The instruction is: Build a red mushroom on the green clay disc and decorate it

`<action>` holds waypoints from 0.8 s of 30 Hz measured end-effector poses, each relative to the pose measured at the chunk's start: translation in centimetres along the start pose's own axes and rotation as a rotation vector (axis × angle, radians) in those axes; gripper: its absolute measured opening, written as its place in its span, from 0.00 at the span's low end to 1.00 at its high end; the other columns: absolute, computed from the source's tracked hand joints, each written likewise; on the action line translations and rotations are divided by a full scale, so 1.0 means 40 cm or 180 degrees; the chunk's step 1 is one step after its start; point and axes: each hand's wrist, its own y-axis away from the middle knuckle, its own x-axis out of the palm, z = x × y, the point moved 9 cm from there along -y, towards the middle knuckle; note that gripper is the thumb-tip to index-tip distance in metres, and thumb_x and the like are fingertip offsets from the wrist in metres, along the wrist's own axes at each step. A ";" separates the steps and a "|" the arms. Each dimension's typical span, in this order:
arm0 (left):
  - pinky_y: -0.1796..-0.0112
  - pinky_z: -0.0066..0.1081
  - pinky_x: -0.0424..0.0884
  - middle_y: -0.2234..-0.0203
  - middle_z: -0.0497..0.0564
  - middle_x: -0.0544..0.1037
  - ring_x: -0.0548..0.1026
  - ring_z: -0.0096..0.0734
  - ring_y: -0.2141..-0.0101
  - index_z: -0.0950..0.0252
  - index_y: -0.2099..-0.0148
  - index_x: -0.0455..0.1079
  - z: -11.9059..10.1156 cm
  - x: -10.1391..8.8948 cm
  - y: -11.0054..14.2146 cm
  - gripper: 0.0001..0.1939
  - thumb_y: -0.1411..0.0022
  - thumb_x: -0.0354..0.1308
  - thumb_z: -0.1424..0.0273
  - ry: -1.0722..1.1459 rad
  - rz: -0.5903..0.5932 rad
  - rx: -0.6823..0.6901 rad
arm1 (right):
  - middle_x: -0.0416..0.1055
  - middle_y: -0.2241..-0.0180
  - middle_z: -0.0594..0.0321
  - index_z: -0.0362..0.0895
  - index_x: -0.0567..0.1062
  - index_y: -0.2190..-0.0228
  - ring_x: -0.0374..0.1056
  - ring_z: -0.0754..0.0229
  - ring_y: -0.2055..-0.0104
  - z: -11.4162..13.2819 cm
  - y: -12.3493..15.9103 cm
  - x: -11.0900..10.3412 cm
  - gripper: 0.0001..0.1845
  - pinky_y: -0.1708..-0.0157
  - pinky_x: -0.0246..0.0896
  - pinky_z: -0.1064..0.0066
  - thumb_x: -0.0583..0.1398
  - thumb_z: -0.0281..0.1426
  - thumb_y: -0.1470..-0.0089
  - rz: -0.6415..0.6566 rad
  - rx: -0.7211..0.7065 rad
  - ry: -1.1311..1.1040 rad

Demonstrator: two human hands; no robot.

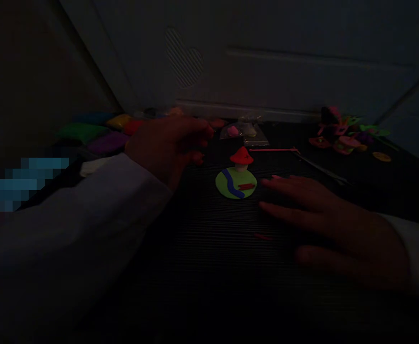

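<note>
A round green clay disc lies on the dark table, with a wavy blue clay strip across it. On the disc is a small red clay piece, and at its back edge stands a clay mushroom with a red cap and pale stem. My left hand hovers to the left of the mushroom, its fingers curved and apart, with nothing seen in it. My right hand is just right of the disc, fingers spread and holding nothing. A thin reddish scrap lies in front of the disc.
Several coloured clay packs lie at the back left. Small clear bags, a pink stick and a thin long tool lie behind the disc. Colourful clay pieces are heaped at the back right. The scene is very dark.
</note>
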 end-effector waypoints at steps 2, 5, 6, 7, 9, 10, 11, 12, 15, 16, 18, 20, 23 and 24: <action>0.80 0.22 0.61 0.79 0.46 0.68 0.68 0.23 0.76 0.67 0.79 0.65 -0.005 0.005 0.004 0.11 0.48 0.48 0.80 0.0001 0.0069 0.0067 | 0.45 0.40 0.55 0.49 0.60 0.46 0.44 0.49 0.40 0.009 -0.003 -0.004 0.27 0.45 0.40 0.48 0.51 0.43 0.47 -0.0025 -0.0093 -0.0050; 0.81 0.22 0.59 0.78 0.47 0.68 0.68 0.23 0.75 0.68 0.79 0.64 -0.014 0.014 0.011 0.10 0.49 0.49 0.81 -0.0002 0.0163 0.0140 | 0.43 0.39 0.56 0.54 0.61 0.48 0.44 0.47 0.40 0.035 -0.007 0.010 0.26 0.46 0.35 0.44 0.51 0.46 0.48 0.0118 -0.0342 -0.0023; 0.81 0.23 0.59 0.78 0.47 0.68 0.68 0.23 0.75 0.68 0.79 0.64 -0.013 0.015 0.011 0.10 0.49 0.49 0.81 -0.0003 0.0164 0.0107 | 0.43 0.39 0.56 0.54 0.61 0.47 0.44 0.46 0.40 0.038 -0.008 0.016 0.27 0.46 0.34 0.43 0.51 0.47 0.48 0.0150 -0.0344 0.0031; 0.81 0.23 0.59 0.78 0.47 0.68 0.68 0.23 0.75 0.68 0.79 0.64 -0.010 0.015 0.012 0.10 0.48 0.49 0.80 -0.0004 0.0150 0.0048 | 0.43 0.39 0.55 0.53 0.60 0.47 0.44 0.46 0.40 0.037 -0.008 0.019 0.28 0.46 0.35 0.43 0.51 0.48 0.49 0.0159 -0.0309 0.0095; 0.81 0.23 0.59 0.78 0.47 0.68 0.68 0.23 0.76 0.68 0.78 0.64 -0.004 0.014 0.011 0.10 0.47 0.48 0.80 -0.0014 0.0112 -0.0071 | 0.42 0.39 0.53 0.50 0.59 0.46 0.44 0.45 0.40 0.033 -0.008 0.022 0.31 0.47 0.36 0.43 0.51 0.48 0.50 0.0129 -0.0221 0.0187; 0.81 0.22 0.58 0.78 0.47 0.68 0.67 0.22 0.76 0.68 0.78 0.64 -0.002 0.013 0.011 0.11 0.46 0.47 0.80 -0.0024 0.0090 -0.0103 | 0.42 0.39 0.53 0.49 0.59 0.46 0.43 0.44 0.40 0.032 -0.008 0.022 0.32 0.47 0.37 0.43 0.51 0.49 0.50 0.0116 -0.0202 0.0203; 0.81 0.22 0.58 0.79 0.47 0.68 0.68 0.22 0.76 0.68 0.78 0.64 -0.002 0.012 0.011 0.11 0.46 0.47 0.80 -0.0031 0.0070 -0.0100 | 0.43 0.39 0.52 0.49 0.59 0.46 0.44 0.44 0.40 0.033 -0.007 0.023 0.32 0.47 0.37 0.43 0.51 0.49 0.51 0.0121 -0.0209 0.0199; 0.81 0.22 0.58 0.79 0.47 0.68 0.68 0.22 0.76 0.69 0.78 0.64 -0.004 0.011 0.011 0.11 0.46 0.46 0.81 -0.0026 0.0057 -0.0084 | 0.43 0.39 0.52 0.50 0.60 0.46 0.44 0.43 0.40 0.034 -0.006 0.024 0.33 0.47 0.36 0.42 0.52 0.50 0.51 0.0139 -0.0235 0.0181; 0.81 0.22 0.58 0.79 0.47 0.68 0.68 0.23 0.76 0.69 0.78 0.64 -0.008 0.013 0.012 0.12 0.46 0.45 0.81 0.0013 0.0090 -0.0027 | 0.44 0.40 0.53 0.52 0.59 0.46 0.46 0.43 0.41 0.043 -0.003 0.025 0.33 0.47 0.36 0.41 0.53 0.50 0.52 0.0193 -0.0362 0.0162; 0.80 0.22 0.58 0.79 0.47 0.68 0.68 0.23 0.76 0.69 0.78 0.64 -0.008 0.013 0.012 0.12 0.46 0.45 0.81 0.0010 0.0095 -0.0026 | 0.44 0.39 0.52 0.51 0.59 0.46 0.45 0.43 0.41 0.042 -0.003 0.024 0.33 0.47 0.37 0.42 0.53 0.50 0.52 0.0184 -0.0338 0.0193; 0.80 0.22 0.58 0.79 0.47 0.68 0.68 0.23 0.76 0.69 0.78 0.64 -0.007 0.015 0.012 0.12 0.46 0.44 0.81 -0.0019 0.0118 -0.0055 | 0.43 0.39 0.51 0.50 0.59 0.46 0.44 0.43 0.40 0.038 -0.003 0.020 0.33 0.47 0.38 0.43 0.52 0.49 0.52 0.0140 -0.0255 0.0248; 0.80 0.22 0.59 0.79 0.47 0.68 0.68 0.22 0.76 0.69 0.78 0.64 -0.005 0.014 0.012 0.12 0.46 0.44 0.81 -0.0047 0.0082 -0.0080 | 0.44 0.40 0.52 0.50 0.60 0.46 0.45 0.44 0.41 0.039 -0.003 0.020 0.33 0.47 0.36 0.43 0.52 0.50 0.52 0.0138 -0.0227 0.0198; 0.79 0.22 0.59 0.79 0.46 0.68 0.67 0.22 0.76 0.69 0.78 0.63 0.000 0.013 0.012 0.12 0.46 0.44 0.80 -0.0084 0.0055 -0.0122 | 0.46 0.40 0.53 0.51 0.60 0.47 0.47 0.44 0.41 0.043 -0.003 0.022 0.33 0.47 0.36 0.43 0.52 0.51 0.52 0.0153 -0.0258 0.0148; 0.79 0.22 0.60 0.79 0.46 0.68 0.67 0.22 0.76 0.69 0.78 0.63 -0.001 0.013 0.012 0.12 0.46 0.45 0.80 -0.0095 0.0052 -0.0095 | 0.45 0.40 0.52 0.50 0.60 0.46 0.46 0.43 0.41 0.039 -0.003 0.021 0.33 0.47 0.37 0.43 0.52 0.50 0.52 0.0134 -0.0211 0.0175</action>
